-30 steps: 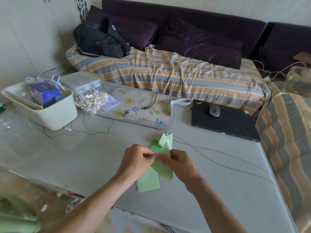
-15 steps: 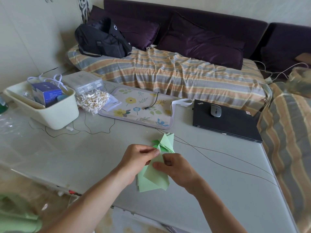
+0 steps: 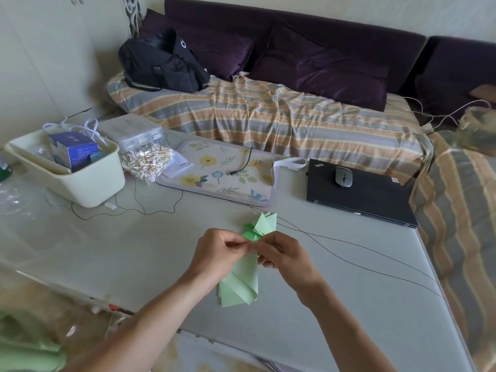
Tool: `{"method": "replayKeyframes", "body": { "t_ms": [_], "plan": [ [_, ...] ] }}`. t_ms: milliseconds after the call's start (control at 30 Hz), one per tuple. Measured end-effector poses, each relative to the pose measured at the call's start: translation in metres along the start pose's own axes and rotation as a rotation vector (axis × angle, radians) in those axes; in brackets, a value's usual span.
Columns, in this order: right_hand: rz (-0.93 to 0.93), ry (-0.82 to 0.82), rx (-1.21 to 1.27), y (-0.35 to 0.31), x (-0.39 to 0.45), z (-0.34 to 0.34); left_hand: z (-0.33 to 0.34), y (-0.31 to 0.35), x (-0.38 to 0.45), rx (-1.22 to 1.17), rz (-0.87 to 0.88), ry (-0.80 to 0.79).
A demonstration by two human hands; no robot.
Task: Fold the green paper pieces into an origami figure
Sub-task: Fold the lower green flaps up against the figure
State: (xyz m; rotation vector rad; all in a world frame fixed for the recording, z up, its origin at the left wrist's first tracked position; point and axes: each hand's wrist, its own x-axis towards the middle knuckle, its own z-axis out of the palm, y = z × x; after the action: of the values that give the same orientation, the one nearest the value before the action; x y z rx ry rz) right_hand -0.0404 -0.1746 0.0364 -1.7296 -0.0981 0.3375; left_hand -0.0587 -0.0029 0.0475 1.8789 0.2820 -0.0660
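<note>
Mid-assembly, not near done by my read. Both hands are up over the table [image 3: 308,331], pinching the same spot in the middle of the green paper pieces [image 3: 243,280]: left hand [image 3: 217,255] closed, thumb and fingers nipped on the paper, right hand [image 3: 285,257] closed on it from the other side. Bundle is held just above the near-centre of the table. Below the pinch several folded sheets hang down, layered, edges fanned. Above it a few pointed flaps stick up, some darker green units tucked in. So: pieces are pre-folded and gathered, a few look joined. Left: locking the pinched joint, shaping the rest. No recognisable figure yet. Can't tell whether the layers are interlocked or only stacked
</note>
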Motion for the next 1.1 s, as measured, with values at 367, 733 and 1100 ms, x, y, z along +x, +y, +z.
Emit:
{"method": "replayKeyframes", "body": {
  "t_ms": [367,733,1100],
  "plan": [
    [-0.022,0.075,-0.015,0.0005,-0.0003,0.004,0.0001,0.0019,-0.003,0.158,0.053,-0.049],
    [-0.032,0.15,-0.032,0.0002,0.0001,0.0087,0.0003,0.0054,-0.0046,0.115,0.029,-0.046],
    [0.072,-0.049,0.069,-0.0012,-0.003,0.0088,-0.0021,0.0031,0.0012,-0.167,-0.094,0.015]
  ]
}}
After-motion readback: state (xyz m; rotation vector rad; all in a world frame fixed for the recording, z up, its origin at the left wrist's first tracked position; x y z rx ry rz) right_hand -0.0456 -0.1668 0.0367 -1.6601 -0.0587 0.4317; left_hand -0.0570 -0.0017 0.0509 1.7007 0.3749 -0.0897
